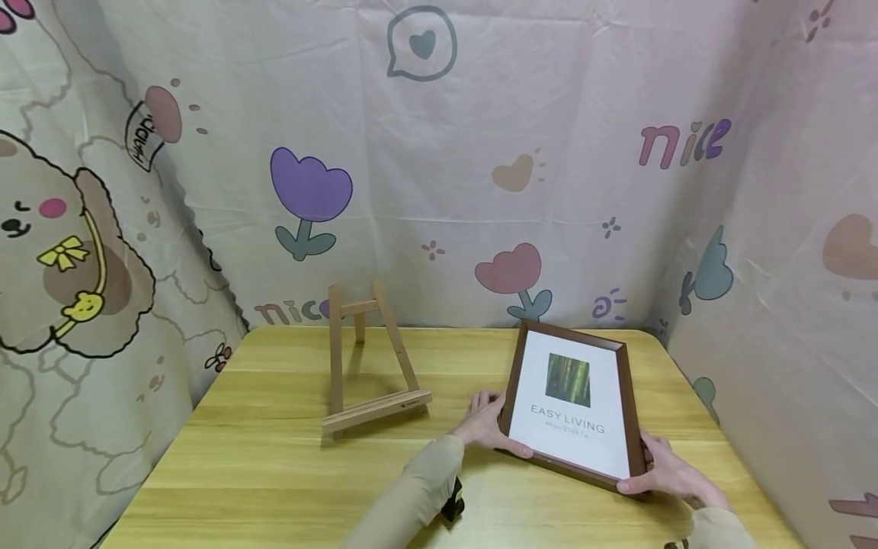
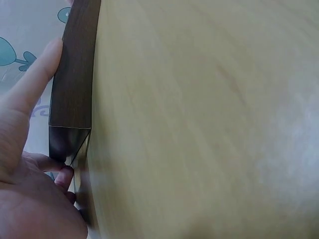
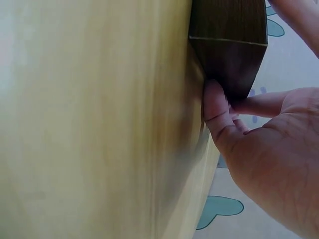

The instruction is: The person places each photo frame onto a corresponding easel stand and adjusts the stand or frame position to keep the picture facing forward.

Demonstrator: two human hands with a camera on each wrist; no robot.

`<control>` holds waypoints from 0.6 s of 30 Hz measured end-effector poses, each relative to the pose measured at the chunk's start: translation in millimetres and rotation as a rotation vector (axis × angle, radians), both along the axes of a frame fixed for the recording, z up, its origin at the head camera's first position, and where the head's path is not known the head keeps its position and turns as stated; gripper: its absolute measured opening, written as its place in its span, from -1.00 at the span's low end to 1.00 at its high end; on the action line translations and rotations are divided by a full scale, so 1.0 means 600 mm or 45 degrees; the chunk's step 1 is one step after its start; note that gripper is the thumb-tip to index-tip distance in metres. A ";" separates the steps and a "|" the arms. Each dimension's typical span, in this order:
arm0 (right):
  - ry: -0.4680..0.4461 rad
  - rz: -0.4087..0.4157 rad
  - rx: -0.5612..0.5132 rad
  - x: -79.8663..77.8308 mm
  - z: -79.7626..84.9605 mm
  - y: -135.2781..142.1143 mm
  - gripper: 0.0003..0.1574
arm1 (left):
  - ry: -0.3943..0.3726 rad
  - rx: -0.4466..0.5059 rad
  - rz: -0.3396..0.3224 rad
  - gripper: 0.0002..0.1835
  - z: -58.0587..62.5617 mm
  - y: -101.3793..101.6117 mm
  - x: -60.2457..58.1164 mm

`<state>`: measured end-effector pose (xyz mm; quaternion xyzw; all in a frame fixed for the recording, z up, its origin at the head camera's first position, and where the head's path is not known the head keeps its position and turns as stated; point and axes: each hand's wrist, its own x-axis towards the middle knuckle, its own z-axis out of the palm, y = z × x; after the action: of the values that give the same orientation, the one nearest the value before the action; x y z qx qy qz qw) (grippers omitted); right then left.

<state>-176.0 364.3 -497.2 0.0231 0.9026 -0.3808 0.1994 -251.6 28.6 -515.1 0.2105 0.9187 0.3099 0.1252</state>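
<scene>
Both hands hold a brown picture frame [image 1: 573,399] at the right of the table in the head view. It carries a white print with a small green forest picture and the words EASY LIVING. My left hand [image 1: 485,424] grips its lower left corner, thumb on the front edge. At the lower right corner my right hand [image 1: 661,467] holds on the same way, thumb over the front. In the left wrist view the dark frame edge [image 2: 76,69] runs beside the thumb. Fingertips curl under the frame corner [image 3: 229,59] in the right wrist view.
A small wooden easel [image 1: 373,408] stands left of the frame, its front ledge angled toward the right. The wood-patterned table [image 1: 274,473] ends at a printed cloth backdrop [image 1: 425,152] behind, with more cloth along both sides.
</scene>
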 end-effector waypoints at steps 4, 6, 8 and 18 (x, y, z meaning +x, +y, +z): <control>0.024 0.011 -0.020 0.003 0.001 0.002 0.60 | -0.009 0.025 0.017 0.29 0.000 -0.001 0.000; 0.034 0.022 -0.021 0.004 0.001 0.002 0.60 | -0.026 0.047 0.027 0.29 -0.002 -0.003 0.000; 0.031 0.025 -0.018 0.004 0.001 0.001 0.60 | -0.037 0.066 0.037 0.29 -0.004 -0.005 0.001; 0.008 0.045 -0.034 0.002 -0.001 0.002 0.55 | -0.066 0.145 0.066 0.30 -0.007 -0.011 0.007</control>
<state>-174.6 365.3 -497.8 0.0033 0.8984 -0.3892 0.2036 -247.5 21.9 -519.2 0.1855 0.9011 0.3702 0.1289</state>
